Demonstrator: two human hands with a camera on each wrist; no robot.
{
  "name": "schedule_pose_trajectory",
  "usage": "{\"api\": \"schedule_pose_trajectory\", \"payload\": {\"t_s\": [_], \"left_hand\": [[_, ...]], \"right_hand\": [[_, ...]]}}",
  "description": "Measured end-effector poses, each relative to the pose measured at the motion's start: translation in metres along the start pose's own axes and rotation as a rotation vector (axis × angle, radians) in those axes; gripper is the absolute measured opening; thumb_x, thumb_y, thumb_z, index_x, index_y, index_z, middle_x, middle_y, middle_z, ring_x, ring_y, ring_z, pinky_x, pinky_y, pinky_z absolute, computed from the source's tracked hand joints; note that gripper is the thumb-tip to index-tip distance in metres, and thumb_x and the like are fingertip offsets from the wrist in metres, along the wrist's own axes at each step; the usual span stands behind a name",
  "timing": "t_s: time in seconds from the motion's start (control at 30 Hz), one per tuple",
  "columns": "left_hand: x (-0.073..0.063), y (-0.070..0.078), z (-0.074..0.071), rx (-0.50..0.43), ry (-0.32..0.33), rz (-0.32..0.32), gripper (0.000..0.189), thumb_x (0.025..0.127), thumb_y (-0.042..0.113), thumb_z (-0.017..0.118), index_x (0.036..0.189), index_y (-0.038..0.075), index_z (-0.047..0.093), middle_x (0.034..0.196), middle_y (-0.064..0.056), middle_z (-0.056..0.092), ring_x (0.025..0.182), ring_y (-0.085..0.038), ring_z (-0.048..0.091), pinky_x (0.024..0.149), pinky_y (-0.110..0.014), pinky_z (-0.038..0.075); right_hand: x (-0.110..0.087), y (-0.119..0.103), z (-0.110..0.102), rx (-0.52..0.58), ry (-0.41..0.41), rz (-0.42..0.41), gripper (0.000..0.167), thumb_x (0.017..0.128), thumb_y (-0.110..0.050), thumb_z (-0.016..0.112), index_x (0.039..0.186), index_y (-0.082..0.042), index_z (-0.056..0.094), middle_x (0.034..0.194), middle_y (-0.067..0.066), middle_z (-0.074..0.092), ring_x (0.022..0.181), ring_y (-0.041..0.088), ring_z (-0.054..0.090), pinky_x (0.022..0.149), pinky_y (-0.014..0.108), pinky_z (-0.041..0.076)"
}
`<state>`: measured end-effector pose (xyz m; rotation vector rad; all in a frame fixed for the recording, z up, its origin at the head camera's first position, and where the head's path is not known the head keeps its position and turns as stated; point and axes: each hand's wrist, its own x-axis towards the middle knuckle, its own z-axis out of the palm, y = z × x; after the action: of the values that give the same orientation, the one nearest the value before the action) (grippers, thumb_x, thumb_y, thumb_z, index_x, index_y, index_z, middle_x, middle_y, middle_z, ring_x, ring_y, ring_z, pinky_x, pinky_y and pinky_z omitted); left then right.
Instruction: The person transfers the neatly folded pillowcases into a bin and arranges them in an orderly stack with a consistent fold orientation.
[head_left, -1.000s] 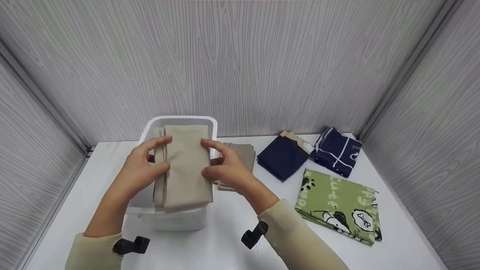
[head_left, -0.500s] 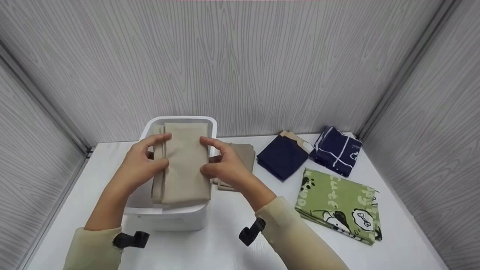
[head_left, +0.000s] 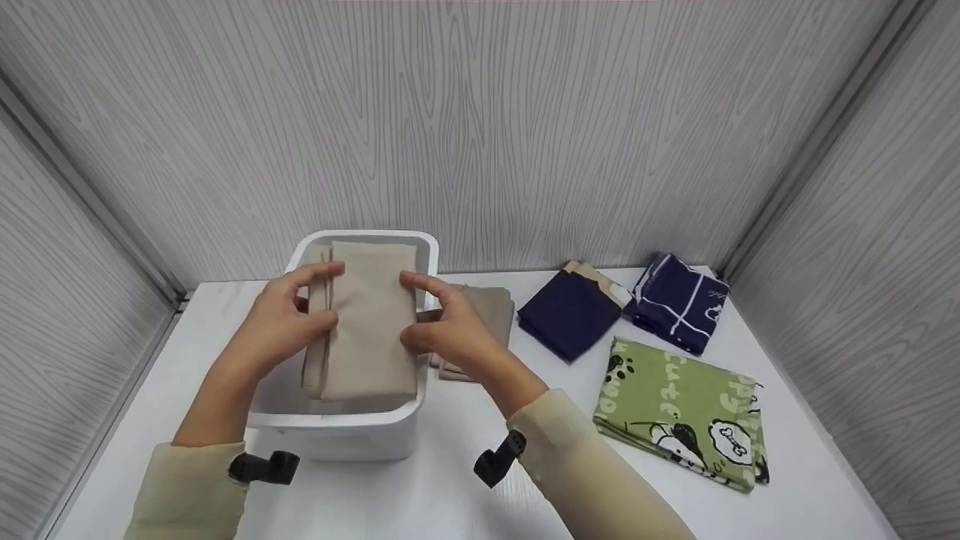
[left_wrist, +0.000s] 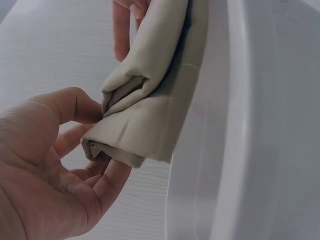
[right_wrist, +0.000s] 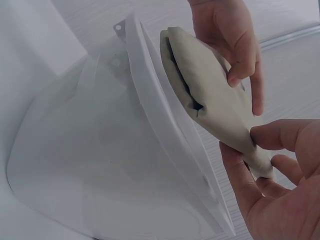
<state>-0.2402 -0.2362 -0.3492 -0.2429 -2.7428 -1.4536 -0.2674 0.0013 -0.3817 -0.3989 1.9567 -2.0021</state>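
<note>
Cloth [head_left: 373,322], pinched by left hand [head_left: 281,319] and right hand [head_left: 454,326]; in head view, near end now within bin [head_left: 337,421] rim below grip, seemingly aligned

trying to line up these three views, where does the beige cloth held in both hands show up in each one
Head: beige cloth is left of centre, over the white bin.
Left wrist: beige cloth runs from the top edge down past mid-picture, mostly left of centre.
Right wrist: beige cloth is right of centre.
Shared landmark: the white bin's pale rim, visible in all three.
</note>
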Motion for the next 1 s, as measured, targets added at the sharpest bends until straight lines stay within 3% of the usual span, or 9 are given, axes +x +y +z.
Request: {"api": "schedule_pose_trajectory", "payload": {"t_s": [0.5,0.83,1.0], "left_hand": [[0.0014,-0.0073,-0.0014,0.020,0.004,-0.019,0.066,0.086,0.004,0.059,0.149,0.016,0.047,0.145,-0.018,0.046,0.105,-0.034,0.060,0.077,-0.039,0.055],[0.0047,-0.0081,-0.0016,0.075,0.007,-0.024,0.065,0.085,0.005,0.059,0.149,0.015,0.046,0.144,-0.020,0.046,0.105,-0.036,0.061,0.078,-0.043,0.057],[0.0054,-0.0077,-0.0010,0.087,0.008,-0.027,0.066,0.085,0.004,0.059,0.148,0.016,0.047,0.146,-0.019,0.045,0.105,-0.036,0.061,0.079,-0.044,0.058]], "right_hand": [[0.0071,0.0025,0.0029,-0.029,-0.018,-0.013,0.080,0.075,0.013,0.065,0.145,-0.022,0.052,0.125,0.017,0.062,0.103,0.024,0.068,0.074,0.038,0.060],[0.0089,0.0028,0.0040,-0.033,-0.012,-0.015,0.080,0.073,0.013,0.065,0.145,-0.021,0.052,0.116,0.018,0.066,0.100,0.024,0.068,0.072,0.038,0.060],[0.0077,0.0017,0.0027,-0.051,-0.016,-0.014,0.081,0.074,0.011,0.065,0.146,-0.021,0.051,0.121,0.019,0.064,0.102,0.025,0.068,0.073,0.038,0.060]]}}
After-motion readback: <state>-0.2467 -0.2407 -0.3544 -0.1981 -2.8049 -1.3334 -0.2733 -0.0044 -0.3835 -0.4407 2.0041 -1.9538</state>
